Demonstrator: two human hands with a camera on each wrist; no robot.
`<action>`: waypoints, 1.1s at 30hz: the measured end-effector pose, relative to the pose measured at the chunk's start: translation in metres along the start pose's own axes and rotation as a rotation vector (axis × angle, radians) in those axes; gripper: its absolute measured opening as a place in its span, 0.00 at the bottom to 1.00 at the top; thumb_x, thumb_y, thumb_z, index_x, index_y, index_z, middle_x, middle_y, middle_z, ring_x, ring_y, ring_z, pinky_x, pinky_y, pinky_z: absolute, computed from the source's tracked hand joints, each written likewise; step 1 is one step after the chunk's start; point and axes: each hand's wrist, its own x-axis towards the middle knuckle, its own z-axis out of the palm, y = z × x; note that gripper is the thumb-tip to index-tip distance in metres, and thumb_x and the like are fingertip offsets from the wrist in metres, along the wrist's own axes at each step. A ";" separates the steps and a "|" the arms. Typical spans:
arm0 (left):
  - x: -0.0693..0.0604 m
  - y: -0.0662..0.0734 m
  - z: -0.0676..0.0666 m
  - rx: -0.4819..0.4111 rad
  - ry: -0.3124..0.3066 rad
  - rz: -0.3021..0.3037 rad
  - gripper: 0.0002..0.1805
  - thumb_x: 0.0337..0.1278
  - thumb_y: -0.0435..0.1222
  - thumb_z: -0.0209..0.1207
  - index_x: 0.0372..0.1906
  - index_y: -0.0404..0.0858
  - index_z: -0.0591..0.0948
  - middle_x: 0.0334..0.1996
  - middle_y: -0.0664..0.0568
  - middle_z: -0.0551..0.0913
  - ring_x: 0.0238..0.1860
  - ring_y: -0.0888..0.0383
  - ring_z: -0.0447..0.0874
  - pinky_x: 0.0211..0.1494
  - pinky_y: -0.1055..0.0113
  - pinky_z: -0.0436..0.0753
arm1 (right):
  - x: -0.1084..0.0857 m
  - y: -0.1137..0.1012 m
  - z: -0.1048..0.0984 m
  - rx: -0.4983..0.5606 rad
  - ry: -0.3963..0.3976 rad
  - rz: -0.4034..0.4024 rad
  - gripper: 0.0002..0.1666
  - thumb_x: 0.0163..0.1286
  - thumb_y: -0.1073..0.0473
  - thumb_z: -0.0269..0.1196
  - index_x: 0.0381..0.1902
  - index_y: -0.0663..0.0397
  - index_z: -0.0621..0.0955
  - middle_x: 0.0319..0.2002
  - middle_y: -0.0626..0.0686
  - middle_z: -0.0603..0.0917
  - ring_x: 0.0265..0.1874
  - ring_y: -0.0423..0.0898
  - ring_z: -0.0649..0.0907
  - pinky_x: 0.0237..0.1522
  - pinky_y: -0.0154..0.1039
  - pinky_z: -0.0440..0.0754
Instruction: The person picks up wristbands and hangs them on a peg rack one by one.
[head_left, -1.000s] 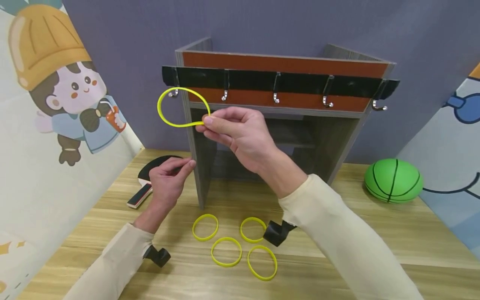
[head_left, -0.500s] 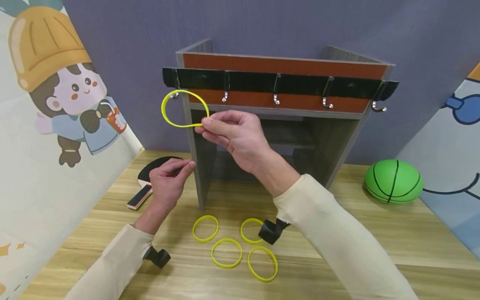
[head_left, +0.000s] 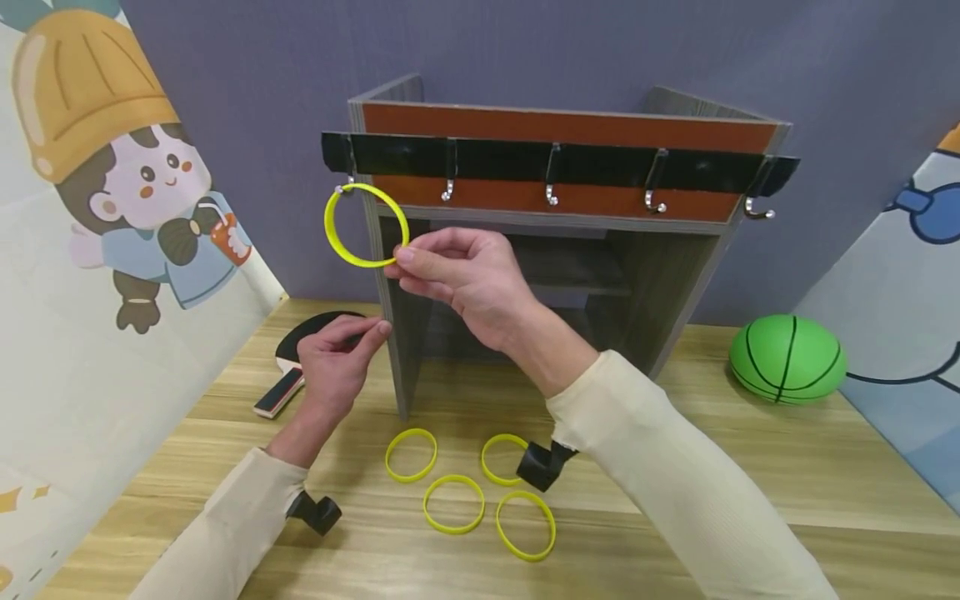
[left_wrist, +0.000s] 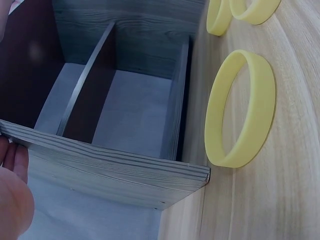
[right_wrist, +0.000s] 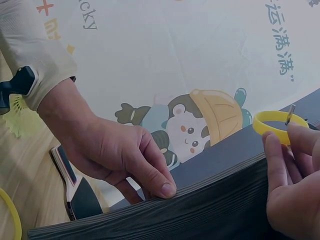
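Observation:
My right hand [head_left: 480,283] pinches the lower right of a yellow silicone wristband [head_left: 330,229] between thumb and fingers. Its upper rim is at the leftmost metal hook [head_left: 349,182] of the black hook strip [head_left: 510,158]. In the right wrist view the hook tip [right_wrist: 291,112] stands up through the band's opening. Lower down, my left hand [head_left: 333,367] grips the front edge of the grey shelf's side panel [head_left: 395,375], thumb on one face and fingers on the other. Several more wristbands [head_left: 453,530] lie flat on the table before the shelf.
Several other hooks [head_left: 551,197] line the strip to the right. A table tennis paddle [head_left: 279,393] lies left of the shelf, partly behind my left hand. A green ball [head_left: 787,361] sits at the right. Printed walls [head_left: 97,400] flank the wooden table [head_left: 675,483].
My right hand has shifted slightly left and down, and the wristband has come from in front of the hook to hang around its tip. The left hand has stayed put.

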 end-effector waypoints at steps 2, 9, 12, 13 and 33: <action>-0.001 -0.001 0.001 0.001 0.002 0.002 0.06 0.44 0.23 0.69 0.31 0.23 0.85 0.24 0.45 0.84 0.22 0.63 0.76 0.20 0.76 0.68 | -0.001 0.001 -0.001 -0.006 -0.004 0.011 0.04 0.60 0.72 0.65 0.34 0.68 0.81 0.33 0.63 0.84 0.36 0.53 0.85 0.46 0.46 0.79; -0.003 -0.001 0.002 -0.034 0.010 -0.004 0.05 0.43 0.17 0.66 0.30 0.21 0.83 0.24 0.46 0.84 0.22 0.64 0.75 0.20 0.77 0.68 | -0.004 0.002 -0.004 -0.025 0.000 0.012 0.05 0.60 0.71 0.65 0.34 0.68 0.81 0.34 0.63 0.84 0.36 0.54 0.85 0.46 0.46 0.79; -0.003 0.006 0.005 -0.024 0.007 -0.005 0.05 0.42 0.15 0.65 0.30 0.18 0.82 0.24 0.46 0.84 0.21 0.65 0.75 0.20 0.77 0.68 | -0.006 0.003 -0.008 -0.042 0.014 0.009 0.05 0.60 0.71 0.65 0.35 0.68 0.81 0.35 0.63 0.84 0.37 0.55 0.85 0.45 0.46 0.79; -0.003 0.009 0.006 -0.025 0.006 -0.002 0.05 0.42 0.15 0.65 0.29 0.17 0.82 0.23 0.46 0.84 0.21 0.65 0.75 0.20 0.78 0.68 | -0.007 0.003 -0.009 -0.052 0.018 0.008 0.05 0.60 0.71 0.66 0.35 0.68 0.81 0.35 0.63 0.84 0.37 0.55 0.85 0.45 0.46 0.80; -0.002 0.020 0.014 -0.096 -0.003 0.000 0.05 0.43 0.13 0.62 0.30 0.15 0.80 0.24 0.45 0.83 0.21 0.64 0.76 0.20 0.77 0.68 | -0.094 0.033 -0.060 -0.396 -0.041 0.152 0.07 0.56 0.68 0.70 0.32 0.67 0.83 0.27 0.60 0.84 0.29 0.55 0.84 0.35 0.47 0.82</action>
